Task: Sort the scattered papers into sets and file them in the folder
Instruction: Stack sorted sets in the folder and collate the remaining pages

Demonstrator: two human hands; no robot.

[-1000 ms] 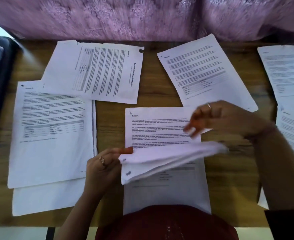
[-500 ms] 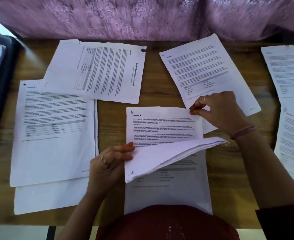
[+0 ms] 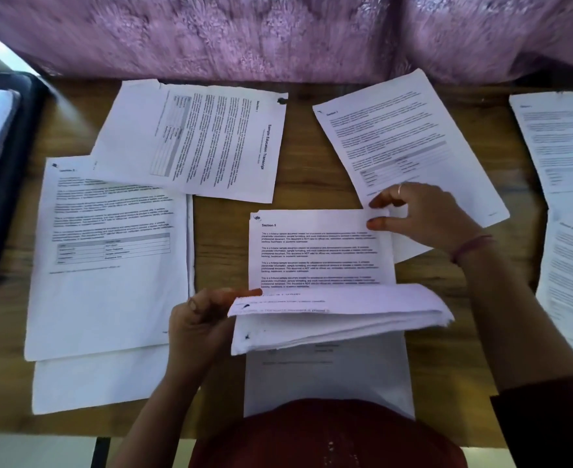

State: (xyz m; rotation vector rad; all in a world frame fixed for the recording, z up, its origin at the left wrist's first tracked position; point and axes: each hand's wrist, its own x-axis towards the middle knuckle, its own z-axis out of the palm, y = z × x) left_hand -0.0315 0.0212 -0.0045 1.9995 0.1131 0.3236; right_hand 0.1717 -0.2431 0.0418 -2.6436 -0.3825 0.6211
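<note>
A stapled set of printed pages (image 3: 322, 255) lies in front of me on the wooden table, open at a page headed "Section 5". My left hand (image 3: 200, 319) holds the folded-back front pages (image 3: 339, 319) up by their left edge. My right hand (image 3: 423, 214) pinches the top right corner of the exposed page. Other printed papers lie around: a sideways transcript sheet (image 3: 194, 140), a stack at left (image 3: 109, 251), a tilted sheet at upper right (image 3: 403, 136) and more at the far right (image 3: 562, 140). A dark folder (image 3: 4, 170) with white sheets sits at the left edge.
The wooden table (image 3: 302, 190) shows between the papers. A pink textured cloth (image 3: 278, 32) runs along its far edge. My red-clothed body (image 3: 325, 434) is at the near edge.
Another page has been turned back: the exposed page now reads Section 5 instead of Section 4. My right hand moved from the flipped pages to the top right corner.
</note>
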